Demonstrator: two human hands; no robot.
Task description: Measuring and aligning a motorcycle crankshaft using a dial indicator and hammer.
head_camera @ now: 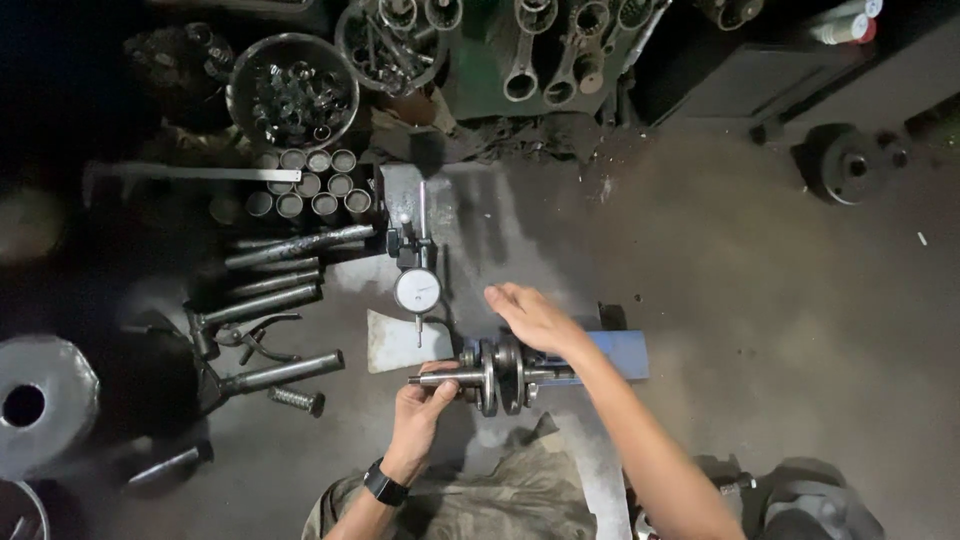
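The left hand [420, 405], with a dark watch at the wrist, has its fingers curled around the thin left-hand shaft of a crankshaft [495, 375]; thumb and fingertips close on the bare steel just short of the two round webs. The crankshaft lies level across a blue stand [620, 352], its webs directly beyond the left fingertips. The right hand [530, 315] rests on top of those webs with fingers stretched out flat and close together, pressing or steadying rather than gripping; whether the fingertips touch metal I cannot tell.

Just past the left fingers, a dial gauge [417, 290] hangs on its post [422, 215], its plunger pointing down toward the shaft. That is the weak spot, to my eye: a heavy turn or a sideways push of the shaft could knock the plunger and spoil the reading or bend the stem. With only a flat palm on top, the crankshaft could also roll off the stand, and fingers could be pinched between the webs.

Further out from the left fingers lie steel rods [290, 245], pliers [250, 338] and a cluster of short sleeves [310, 185]; beyond stand bowls of small parts [292, 95].
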